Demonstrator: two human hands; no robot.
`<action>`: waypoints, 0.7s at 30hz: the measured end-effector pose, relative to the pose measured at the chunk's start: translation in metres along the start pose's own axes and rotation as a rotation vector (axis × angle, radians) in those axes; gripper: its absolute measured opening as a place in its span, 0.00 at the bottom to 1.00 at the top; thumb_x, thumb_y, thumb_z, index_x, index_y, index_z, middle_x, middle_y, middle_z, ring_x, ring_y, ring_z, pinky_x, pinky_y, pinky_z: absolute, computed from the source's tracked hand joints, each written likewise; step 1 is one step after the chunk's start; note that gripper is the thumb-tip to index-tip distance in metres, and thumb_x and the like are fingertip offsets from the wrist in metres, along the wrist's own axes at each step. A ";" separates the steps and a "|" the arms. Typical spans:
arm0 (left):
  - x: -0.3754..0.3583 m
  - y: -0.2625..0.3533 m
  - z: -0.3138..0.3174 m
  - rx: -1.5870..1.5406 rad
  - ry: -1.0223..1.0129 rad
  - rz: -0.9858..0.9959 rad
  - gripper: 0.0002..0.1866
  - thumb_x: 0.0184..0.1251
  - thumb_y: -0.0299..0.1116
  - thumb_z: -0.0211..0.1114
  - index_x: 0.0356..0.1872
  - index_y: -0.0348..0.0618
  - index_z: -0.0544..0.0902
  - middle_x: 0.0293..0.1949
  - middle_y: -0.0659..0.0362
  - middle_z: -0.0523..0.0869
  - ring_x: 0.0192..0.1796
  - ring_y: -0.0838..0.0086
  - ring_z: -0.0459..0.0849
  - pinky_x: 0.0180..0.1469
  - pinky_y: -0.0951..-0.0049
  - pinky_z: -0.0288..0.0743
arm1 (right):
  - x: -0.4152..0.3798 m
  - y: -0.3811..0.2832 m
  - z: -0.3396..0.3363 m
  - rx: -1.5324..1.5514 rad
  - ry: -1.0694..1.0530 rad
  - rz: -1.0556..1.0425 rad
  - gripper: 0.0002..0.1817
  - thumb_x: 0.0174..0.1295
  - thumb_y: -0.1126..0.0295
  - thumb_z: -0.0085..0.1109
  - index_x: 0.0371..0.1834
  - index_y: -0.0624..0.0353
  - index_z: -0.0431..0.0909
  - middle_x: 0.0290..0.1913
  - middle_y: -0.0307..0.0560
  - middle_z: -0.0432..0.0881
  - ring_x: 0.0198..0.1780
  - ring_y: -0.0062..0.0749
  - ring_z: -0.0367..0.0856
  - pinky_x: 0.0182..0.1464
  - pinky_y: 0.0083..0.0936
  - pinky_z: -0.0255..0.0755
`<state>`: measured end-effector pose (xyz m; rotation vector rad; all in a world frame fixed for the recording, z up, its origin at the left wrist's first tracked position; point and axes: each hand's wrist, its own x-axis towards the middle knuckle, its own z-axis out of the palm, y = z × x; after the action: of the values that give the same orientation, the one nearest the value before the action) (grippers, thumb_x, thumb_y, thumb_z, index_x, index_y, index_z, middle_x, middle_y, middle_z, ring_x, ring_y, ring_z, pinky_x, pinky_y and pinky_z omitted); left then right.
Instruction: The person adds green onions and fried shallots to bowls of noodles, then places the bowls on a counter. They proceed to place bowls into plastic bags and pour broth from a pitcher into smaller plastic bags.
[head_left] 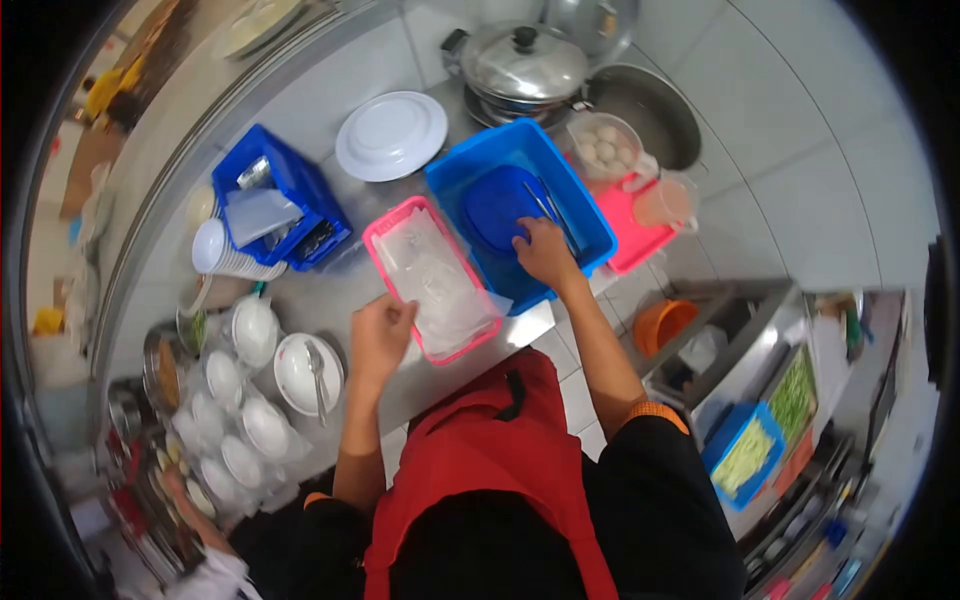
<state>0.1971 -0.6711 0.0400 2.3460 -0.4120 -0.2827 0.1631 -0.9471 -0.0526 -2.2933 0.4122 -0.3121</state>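
My right hand (546, 252) reaches into a light-blue plastic tub (462, 168). Its bent fingers are at the near edge of a dark-blue plastic lid (495, 205) that lies in the tub, and they appear to grip that edge. Tongs or similar thin metal utensils (548, 205) rest beside the lid. My left hand (380, 338) is at the left rim of a pink basket (462, 352), with thumb and fingers drawn together. Whatever those fingers may hold is too small to see. Clear plastic bags (428, 270) fill the basket.
A white plate stack (392, 135), a lidded pot (525, 65) and a blue cutlery holder (290, 195) stand behind. Bagged white bowls (265, 425) and a bowl with a spoon (300, 375) are left. A pitcher (662, 205) stands right. Another person's arm (195, 510) shows lower left.
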 end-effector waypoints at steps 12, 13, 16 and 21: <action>-0.027 0.015 0.029 -0.054 0.376 -0.232 0.09 0.54 0.33 0.70 0.30 0.41 0.80 0.29 0.58 0.84 0.26 0.63 0.80 0.32 0.66 0.72 | 0.051 -0.076 0.041 -0.544 -0.356 -0.785 0.10 0.44 0.75 0.62 0.32 0.56 0.82 0.41 0.46 0.78 0.54 0.45 0.69 0.44 0.42 0.66; -0.025 0.014 0.028 -0.062 0.459 -0.145 0.09 0.53 0.32 0.70 0.32 0.40 0.80 0.31 0.57 0.84 0.29 0.63 0.80 0.35 0.66 0.73 | 0.059 -0.072 0.043 -0.542 -0.367 -0.804 0.10 0.44 0.75 0.62 0.32 0.56 0.82 0.41 0.46 0.78 0.54 0.45 0.69 0.44 0.42 0.66; 0.004 0.032 0.028 -0.011 0.501 0.032 0.11 0.52 0.30 0.71 0.35 0.39 0.80 0.33 0.55 0.84 0.34 0.60 0.80 0.42 0.68 0.74 | 0.087 -0.069 0.037 -0.210 -0.558 -0.840 0.03 0.47 0.78 0.58 0.26 0.60 0.79 0.36 0.49 0.79 0.39 0.42 0.77 0.39 0.38 0.71; 0.072 0.052 0.026 -0.498 0.182 0.057 0.07 0.62 0.30 0.64 0.33 0.35 0.81 0.30 0.60 0.84 0.35 0.75 0.81 0.44 0.75 0.73 | 0.135 -0.123 -0.029 0.331 -0.614 -0.991 0.03 0.54 0.74 0.59 0.27 0.62 0.77 0.31 0.45 0.80 0.33 0.34 0.78 0.34 0.28 0.71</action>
<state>0.2442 -0.7503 0.0516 1.8500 -0.2803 -0.1239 0.3015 -0.9383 0.0697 -1.9583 -1.0316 -0.1127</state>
